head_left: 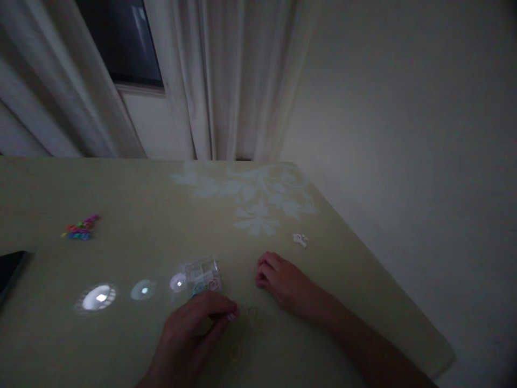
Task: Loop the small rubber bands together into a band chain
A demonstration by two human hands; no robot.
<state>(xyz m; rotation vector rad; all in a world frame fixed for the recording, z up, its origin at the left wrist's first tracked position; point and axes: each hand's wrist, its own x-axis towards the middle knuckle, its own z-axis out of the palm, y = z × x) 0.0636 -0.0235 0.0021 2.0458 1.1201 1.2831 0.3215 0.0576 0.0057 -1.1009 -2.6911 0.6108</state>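
My left hand (189, 331) is in front of a small clear compartment box (202, 265), its thumb and forefinger pinched on a small whitish piece (231, 317) whose kind is too small to tell. In the box's near compartments lie teal rings (198, 289) and pink rings (214, 284). My right hand (285, 280) rests on the table to the right of the box, fingers curled together; whether anything is inside them is hidden. Between and below the hands lie a few pale yellow rings (235, 353). Beyond the right hand sit small white pieces (300, 239).
A pile of small bright coloured pieces (82, 228) lies on the left of the table (133, 188). A dark flat device (11, 272) shows at the left edge. Lamp reflections shine on the tabletop. Curtains (242, 81) hang behind, and a wall (404, 134) borders the right side.
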